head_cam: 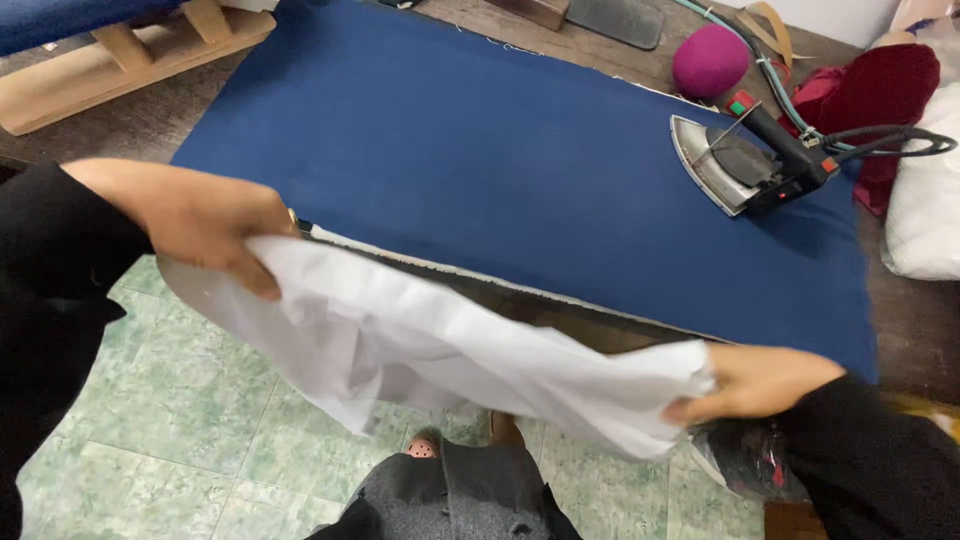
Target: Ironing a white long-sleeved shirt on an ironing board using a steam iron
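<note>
i hold the white cloth (440,350) up, left hand (200,215) and right hand (745,380) fingers pinching its ends; next it needs laying flat on the blue tabletop (500,170).

Single head-worn camera is looking steeply down and forward from close above the blue padded board (520,170), taking in its near edge and the green tiled floor (170,400) below.

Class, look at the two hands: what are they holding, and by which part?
Both hold one white cloth: the left hand grips its upper left edge, the right hand its right end.
</note>
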